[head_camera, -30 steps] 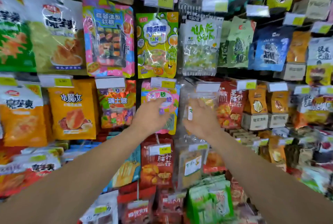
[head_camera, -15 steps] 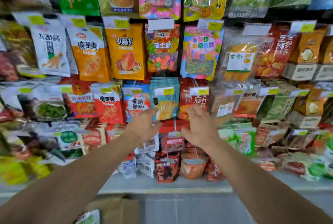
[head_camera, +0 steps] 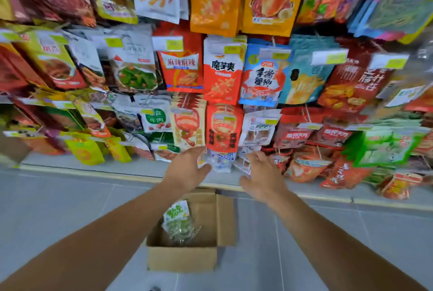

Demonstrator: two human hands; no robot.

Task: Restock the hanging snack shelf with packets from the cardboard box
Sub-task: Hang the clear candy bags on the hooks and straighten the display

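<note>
Both hands (head_camera: 225, 171) empty above cardboard box (head_camera: 187, 258).

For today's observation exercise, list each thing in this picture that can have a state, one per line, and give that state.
Cardboard box: on the floor, flaps open, upright.
Green packet: lying inside the box, untouched.
Left hand: fingers relaxed, no grip on anything, held in front of the bottom row.
Right hand: fingers relaxed, holding nothing.
Hanging packets: on their hooks in crowded rows.
</note>
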